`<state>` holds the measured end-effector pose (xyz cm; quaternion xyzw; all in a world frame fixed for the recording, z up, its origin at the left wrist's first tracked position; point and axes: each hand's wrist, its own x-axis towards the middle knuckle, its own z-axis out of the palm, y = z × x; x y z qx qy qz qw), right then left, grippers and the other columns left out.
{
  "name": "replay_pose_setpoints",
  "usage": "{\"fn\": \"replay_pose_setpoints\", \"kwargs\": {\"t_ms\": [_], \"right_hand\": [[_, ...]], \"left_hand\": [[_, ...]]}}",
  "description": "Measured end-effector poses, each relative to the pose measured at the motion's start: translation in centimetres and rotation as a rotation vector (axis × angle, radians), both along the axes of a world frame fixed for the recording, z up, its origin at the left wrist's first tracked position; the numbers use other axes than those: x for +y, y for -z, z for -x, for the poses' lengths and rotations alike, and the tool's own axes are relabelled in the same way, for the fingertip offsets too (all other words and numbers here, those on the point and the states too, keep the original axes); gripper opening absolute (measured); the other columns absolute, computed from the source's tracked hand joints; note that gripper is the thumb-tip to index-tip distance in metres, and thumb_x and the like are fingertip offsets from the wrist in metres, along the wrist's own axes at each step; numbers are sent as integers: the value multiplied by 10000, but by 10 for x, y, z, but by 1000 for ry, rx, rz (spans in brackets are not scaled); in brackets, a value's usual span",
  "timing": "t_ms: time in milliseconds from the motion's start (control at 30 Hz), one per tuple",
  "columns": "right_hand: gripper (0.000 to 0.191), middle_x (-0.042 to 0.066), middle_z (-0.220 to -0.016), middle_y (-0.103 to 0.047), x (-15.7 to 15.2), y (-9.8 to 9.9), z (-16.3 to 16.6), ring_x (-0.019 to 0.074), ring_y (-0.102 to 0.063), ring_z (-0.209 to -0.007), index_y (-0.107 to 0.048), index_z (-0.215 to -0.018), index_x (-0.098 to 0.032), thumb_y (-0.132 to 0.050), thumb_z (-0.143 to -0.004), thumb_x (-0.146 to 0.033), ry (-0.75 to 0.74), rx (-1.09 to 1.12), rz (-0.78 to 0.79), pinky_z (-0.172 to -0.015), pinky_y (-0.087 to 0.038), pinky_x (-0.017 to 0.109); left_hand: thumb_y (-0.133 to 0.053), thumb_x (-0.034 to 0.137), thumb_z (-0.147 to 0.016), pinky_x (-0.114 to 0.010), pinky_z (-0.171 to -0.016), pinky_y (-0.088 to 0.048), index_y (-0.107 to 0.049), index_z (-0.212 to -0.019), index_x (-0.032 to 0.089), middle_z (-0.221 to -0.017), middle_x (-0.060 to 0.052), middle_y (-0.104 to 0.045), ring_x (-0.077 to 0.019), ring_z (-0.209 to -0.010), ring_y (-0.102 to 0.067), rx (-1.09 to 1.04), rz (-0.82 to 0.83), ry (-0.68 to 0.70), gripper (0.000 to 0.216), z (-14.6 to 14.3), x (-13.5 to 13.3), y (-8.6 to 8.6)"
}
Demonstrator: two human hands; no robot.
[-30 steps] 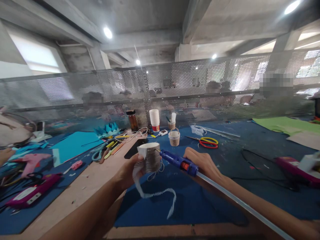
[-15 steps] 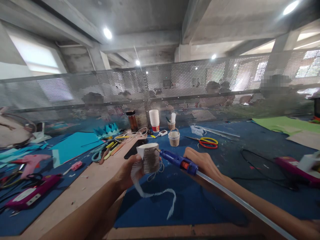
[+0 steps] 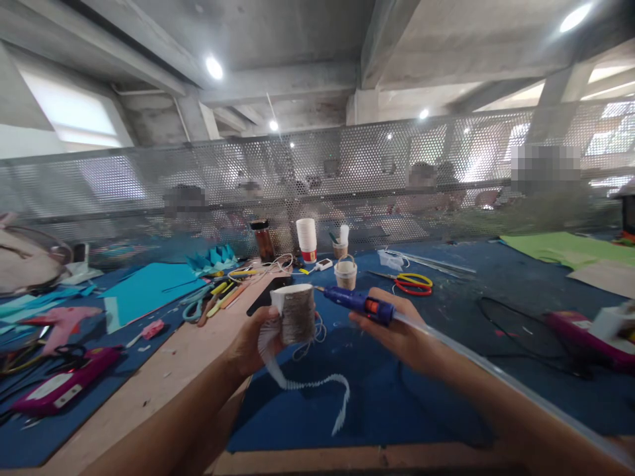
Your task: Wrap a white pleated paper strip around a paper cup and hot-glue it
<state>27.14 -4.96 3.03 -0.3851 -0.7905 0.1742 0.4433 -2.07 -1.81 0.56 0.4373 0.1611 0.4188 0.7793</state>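
Held in my left hand (image 3: 255, 340) is a paper cup (image 3: 297, 314) wrapped in grey-brown material, its white rim uppermost. A pleated white paper strip (image 3: 317, 383) trails from the cup down over the blue mat, its upper end by my fingers. My right hand (image 3: 397, 330) is closed around a blue glue gun (image 3: 354, 303) with a long clear glue stick (image 3: 476, 360) running out of its back. The gun's nozzle points left, close to the cup's upper right side and a little apart from it.
Beyond the cup stand a small basket-like cup (image 3: 346, 274), a stack of paper cups (image 3: 307, 239) and a brown jar (image 3: 262, 241). Yellow-red scissors (image 3: 414, 283) lie to the right. A pink glue gun (image 3: 64, 324) and a magenta power strip (image 3: 67, 383) are at left. Cables cross the right side.
The blue glue gun has drawn back slightly to the right from the cup. My right hand has turned, with its fingers now showing beneath the gun. My left hand has hardly moved.
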Motion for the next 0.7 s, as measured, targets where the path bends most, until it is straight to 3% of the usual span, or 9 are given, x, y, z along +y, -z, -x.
{"fn": "replay_pose_setpoints", "kwargs": {"t_ms": [67,167,333,500,700], "right_hand": [[265,-27,-639,-567,7,1,0,136,-517,-543,-599,-852,-217,-627,-923,-471,24,111,152,-519,-397,268],[286,-35,-545,-568,23,2,-4,145,-550,-504,-626,-865,-199,-635,-907,-482,77,94,323,-525,-432,276],[154,-21,-540,-611,44,7,-16,135,-592,-501,-580,-825,-186,-635,-883,-317,117,69,589,-528,-475,247],[231,30,-657,-661,56,21,-28,154,-653,-575,-600,-745,-170,-603,-902,-340,115,-31,630,-546,-501,254],[368,23,-590,-614,68,37,-36,195,-621,-600,-606,-656,-184,-681,-850,-488,265,-309,514,-560,-399,286]], "left_hand": [[-676,341,-813,-495,-1124,-416,-664,-1296,130,-1174,-135,-761,-359,-1199,-658,-11,-3,-19,527,0,1,0],[-700,325,-805,-477,-1090,-460,-695,-1255,136,-1137,-128,-774,-349,-1149,-686,15,7,-77,488,-1,2,-2],[-712,261,-814,-423,-1023,-520,-638,-1343,172,-1142,-106,-774,-311,-1102,-709,82,-22,-237,542,-4,-1,-7],[-793,278,-753,-412,-1018,-515,-613,-1362,172,-1119,-99,-777,-304,-1090,-708,97,-49,-320,644,-7,-3,-9],[-891,362,-656,-429,-983,-524,-665,-1269,150,-1102,-114,-773,-322,-1068,-706,126,-54,-364,687,-10,-5,-11]]}}
